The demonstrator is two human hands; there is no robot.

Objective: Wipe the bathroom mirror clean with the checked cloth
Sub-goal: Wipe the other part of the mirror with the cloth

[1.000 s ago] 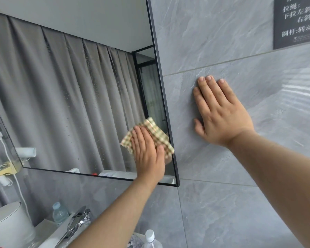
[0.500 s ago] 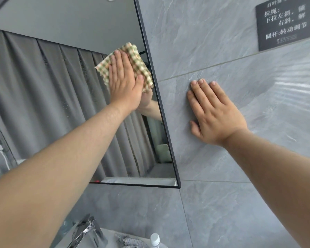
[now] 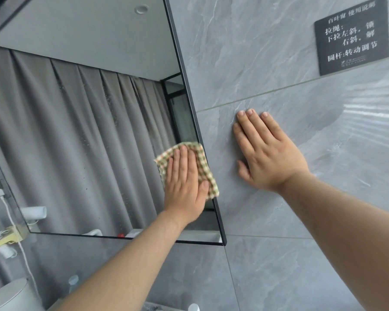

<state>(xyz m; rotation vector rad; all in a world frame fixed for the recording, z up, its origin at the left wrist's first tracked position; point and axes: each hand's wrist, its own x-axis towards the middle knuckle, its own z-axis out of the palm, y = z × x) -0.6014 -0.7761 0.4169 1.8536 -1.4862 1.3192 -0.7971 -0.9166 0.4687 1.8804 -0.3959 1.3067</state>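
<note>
Checked cloth (image 3: 203,169) spread flat low on mirror (image 3: 88,131) beside its right frame, pinned under straight fingers of left hand (image 3: 184,187), seemingly for even wiping pressure; long axis along frame, upper end toward ceiling; right hand (image 3: 267,158) apart, flat-fingered on tiled wall (image 3: 279,232), holding nothing, likely as brace

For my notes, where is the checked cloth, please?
In the head view, the checked cloth is under the left hand, at the lower right edge of the mirror.

Single head-worn view, close to mirror (image 3: 88,142) and tiled wall (image 3: 279,254), tilted, facing forward
</note>
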